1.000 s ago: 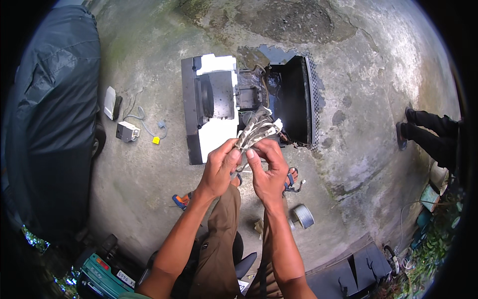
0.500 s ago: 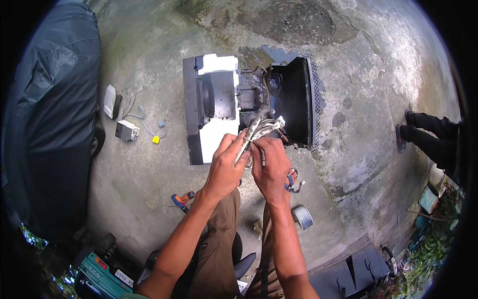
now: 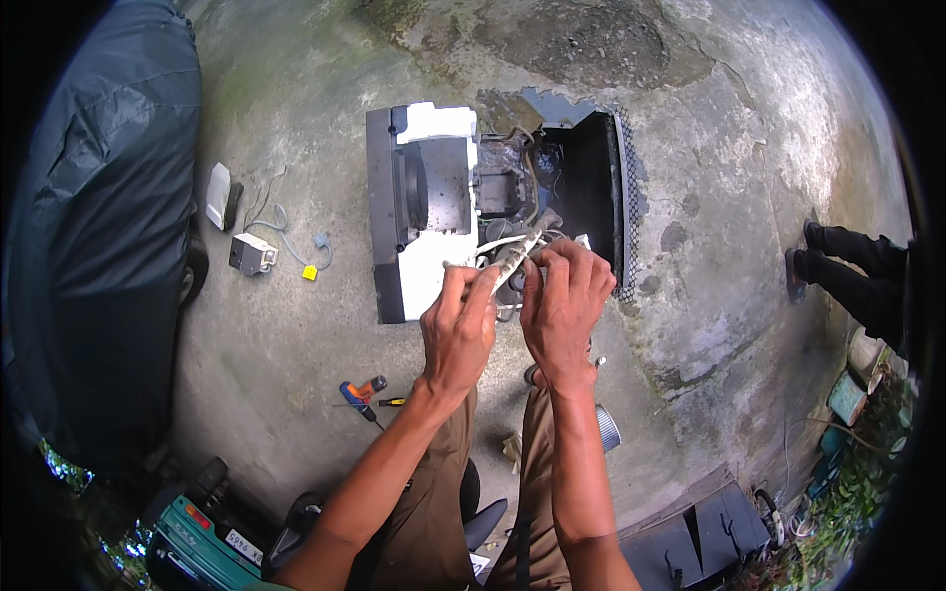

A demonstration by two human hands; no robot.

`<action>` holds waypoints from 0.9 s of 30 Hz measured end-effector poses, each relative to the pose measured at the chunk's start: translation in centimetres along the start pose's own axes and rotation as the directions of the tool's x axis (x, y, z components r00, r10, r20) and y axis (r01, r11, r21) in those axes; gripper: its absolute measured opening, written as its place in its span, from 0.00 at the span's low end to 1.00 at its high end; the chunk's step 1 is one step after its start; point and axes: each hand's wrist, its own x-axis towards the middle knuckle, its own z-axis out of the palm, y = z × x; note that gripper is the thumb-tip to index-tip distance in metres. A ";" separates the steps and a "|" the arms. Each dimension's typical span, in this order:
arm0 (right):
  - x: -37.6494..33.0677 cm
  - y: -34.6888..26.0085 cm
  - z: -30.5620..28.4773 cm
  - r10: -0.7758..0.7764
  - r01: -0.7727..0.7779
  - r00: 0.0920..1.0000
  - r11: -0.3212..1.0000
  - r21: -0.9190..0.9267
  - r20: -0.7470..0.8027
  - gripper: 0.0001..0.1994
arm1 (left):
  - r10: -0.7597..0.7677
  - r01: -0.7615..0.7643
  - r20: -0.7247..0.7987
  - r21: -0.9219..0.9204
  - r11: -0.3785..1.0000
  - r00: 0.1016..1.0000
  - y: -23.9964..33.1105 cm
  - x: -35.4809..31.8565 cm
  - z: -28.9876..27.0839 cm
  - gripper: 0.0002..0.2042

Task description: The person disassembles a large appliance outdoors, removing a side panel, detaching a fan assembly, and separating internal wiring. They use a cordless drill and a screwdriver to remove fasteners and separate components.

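Note:
A bundle of dirty white cables (image 3: pixel 515 258) is stretched between my two hands. My left hand (image 3: pixel 457 325) pinches its near left part between thumb and fingers. Close by on the right, my right hand (image 3: pixel 568 305) has its fingers curled on the other part of the bundle, and its fingertips hide what they grip. Below and beyond the hands lies an opened appliance: a white foam-like body (image 3: pixel 432 266) with a dark side, a metal middle section (image 3: pixel 500 187) with tubes, and a black casing (image 3: pixel 588 202) with a mesh edge. Loose cable loops hang over the middle section.
On the concrete at left lie a small boxy part (image 3: pixel 253 254) with a grey cable and a white-and-black piece (image 3: pixel 223 197). Near my legs are a power drill (image 3: pixel 361 392), a screwdriver (image 3: pixel 391 402) and a ribbed fan wheel (image 3: pixel 608 429). Another person's legs (image 3: pixel 855 281) stand at right.
My hands have moved apart, the right one shifting rightward. The cables, gathered in tight loops before, are now more spread out. The screwdriver beside the drill has come into view.

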 end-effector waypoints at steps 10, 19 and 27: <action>-1.0 1.1 -0.1 0.130 -0.143 0.987 0.980 0.140 0.099 0.09 | -0.172 0.272 0.216 -0.618 0.738 0.961 -2.5 -0.8 -1.3 0.11; -1.3 0.0 0.5 0.036 -0.041 0.999 0.986 0.161 0.032 0.11 | -0.329 0.638 0.546 -0.661 0.395 0.770 -2.0 1.3 -3.1 0.12; -1.2 -0.7 0.9 0.058 -0.068 0.997 0.948 0.312 0.041 0.12 | -0.126 0.179 0.291 -0.163 0.970 0.948 -1.4 2.2 -3.0 0.13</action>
